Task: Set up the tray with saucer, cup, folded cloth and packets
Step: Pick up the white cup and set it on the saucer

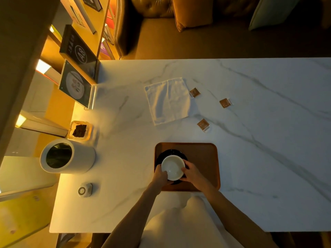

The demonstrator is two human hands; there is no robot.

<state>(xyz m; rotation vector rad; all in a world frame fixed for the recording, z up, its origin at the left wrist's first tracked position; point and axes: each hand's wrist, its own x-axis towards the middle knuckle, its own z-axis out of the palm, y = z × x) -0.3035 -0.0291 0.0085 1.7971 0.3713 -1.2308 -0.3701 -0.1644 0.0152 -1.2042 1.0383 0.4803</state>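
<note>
A brown wooden tray [202, 154] lies near the table's front edge. On its left half sits a black saucer [172, 152] with a white cup [172, 166] on it. My left hand [160, 175] grips the cup's left side and my right hand [192, 173] grips its right side. Beyond the tray a white cloth [168, 100] lies spread flat on the table. Three brown packets lie right of the cloth: one [195, 92] by its corner, one [225, 102] further right, one [203, 124] nearer the tray.
A white cylindrical container [67, 155] stands at the left, with a small glass dish of dark stuff [80, 130] behind it and a small round object [85, 190] in front. Sign stands [76, 85] sit at the far left. A sofa lies beyond the marble table [268, 140].
</note>
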